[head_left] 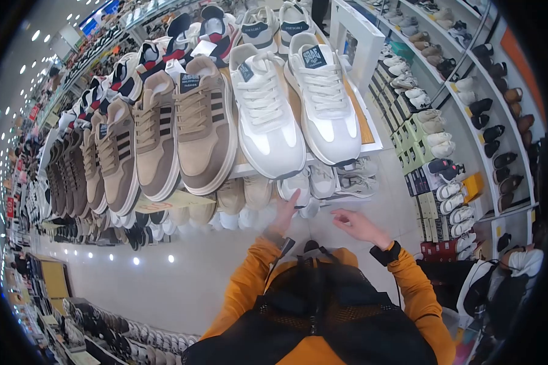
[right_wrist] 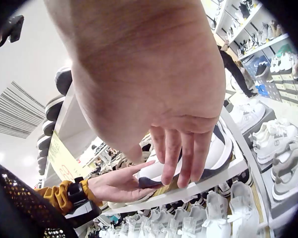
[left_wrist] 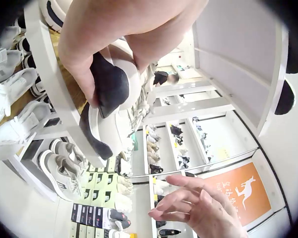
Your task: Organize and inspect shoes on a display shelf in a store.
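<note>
A pair of white lace-up shoes, the left one [head_left: 266, 115] and the right one [head_left: 324, 103], stands on the upper shelf, toes toward me. My left hand [head_left: 281, 214] is at the left shoe's toe; in the left wrist view that hand [left_wrist: 109, 34] has thumb and fingers around the dark toe end [left_wrist: 111, 85] of the sole. Seen from the right wrist, the left palm [right_wrist: 120, 184] faces up beside the toe. My right hand [head_left: 360, 226] hovers to the right, touching nothing, its fingers loosely bent in the left wrist view and extended in the right wrist view.
Brown-and-tan shoes [head_left: 204, 131] stand left of the white pair. Lower shoes [head_left: 256, 191] line the shelf beneath. A white frame [head_left: 371, 45] stands at the back right of the display. Stacked shoeboxes [head_left: 411, 143] and wall shelves lie to the right, with tiled floor [head_left: 128, 283] below left.
</note>
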The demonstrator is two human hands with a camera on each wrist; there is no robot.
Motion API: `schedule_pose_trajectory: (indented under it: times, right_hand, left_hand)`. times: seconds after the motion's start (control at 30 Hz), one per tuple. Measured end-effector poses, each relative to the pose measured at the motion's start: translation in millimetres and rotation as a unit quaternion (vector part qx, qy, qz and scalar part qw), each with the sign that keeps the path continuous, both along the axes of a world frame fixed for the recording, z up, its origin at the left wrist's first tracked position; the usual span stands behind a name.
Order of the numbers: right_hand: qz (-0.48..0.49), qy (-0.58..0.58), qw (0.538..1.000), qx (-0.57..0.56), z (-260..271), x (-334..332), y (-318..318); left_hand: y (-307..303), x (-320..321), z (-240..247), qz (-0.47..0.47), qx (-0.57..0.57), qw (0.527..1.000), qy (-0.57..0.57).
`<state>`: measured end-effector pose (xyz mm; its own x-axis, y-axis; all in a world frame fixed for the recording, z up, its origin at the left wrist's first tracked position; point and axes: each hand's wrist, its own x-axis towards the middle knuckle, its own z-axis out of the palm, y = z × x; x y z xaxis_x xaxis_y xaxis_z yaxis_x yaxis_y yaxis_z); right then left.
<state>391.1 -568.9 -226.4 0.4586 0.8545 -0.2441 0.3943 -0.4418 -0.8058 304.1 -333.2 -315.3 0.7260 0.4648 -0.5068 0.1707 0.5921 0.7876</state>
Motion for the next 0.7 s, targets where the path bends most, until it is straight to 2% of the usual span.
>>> schedule_pose_trajectory:
  times: [0.13, 0.2, 0.23, 0.3, 0.4, 0.53, 0.6, 0.63, 0.67, 0.7]
  right_hand:
    - [0.035, 0.031, 0.999, 0.002, -15.0, 0.8, 1.1]
    - [0.053, 0.040, 0.998, 0.012, -18.0, -3.6, 4.6]
    - [0.062, 0.041, 0.997, 0.010, -19.1, -5.1, 8.0]
    - [0.073, 0.041, 0.996, 0.011, -24.1, -9.2, 12.7]
    - [0.054, 0.103, 0.993, 0.036, -29.2, -16.0, 13.6]
    - [0.046, 0.137, 0.989, 0.029, -32.0, -18.6, 9.2]
    - [0.043, 0.147, 0.988, 0.026, -41.5, -22.4, 11.0]
    - [0.039, 0.139, 0.989, 0.022, -46.8, -24.7, 12.2]
    - [0.037, 0.129, 0.991, 0.018, -48.0, -27.4, 14.7]
    - [0.043, 0.130, 0.990, 0.016, -48.9, -30.0, 18.5]
  left_hand:
    - [-2.3, -7.1, -8.1, -0.036, -0.048, 0.998, 0.006]
    - [1.5, -15.1, -19.3, -0.092, -0.127, 0.987, 0.022]
    - [1.6, -18.0, -24.8, -0.085, -0.128, 0.988, 0.026]
    - [4.6, -17.3, -26.6, -0.057, -0.045, 0.995, 0.067]
    - [7.1, -7.0, -28.6, 0.005, -0.029, 0.996, 0.079]
    - [11.1, 16.2, -41.2, 0.000, -0.024, 0.997, 0.078]
    - [9.9, 16.3, -34.2, -0.089, 0.037, 0.992, 0.082]
    - [9.0, 14.2, -30.9, -0.097, 0.060, 0.988, 0.107]
    - [10.2, 7.6, -39.3, -0.090, 0.057, 0.988, 0.109]
    - [14.6, 1.4, -46.8, -0.140, 0.041, 0.982, 0.116]
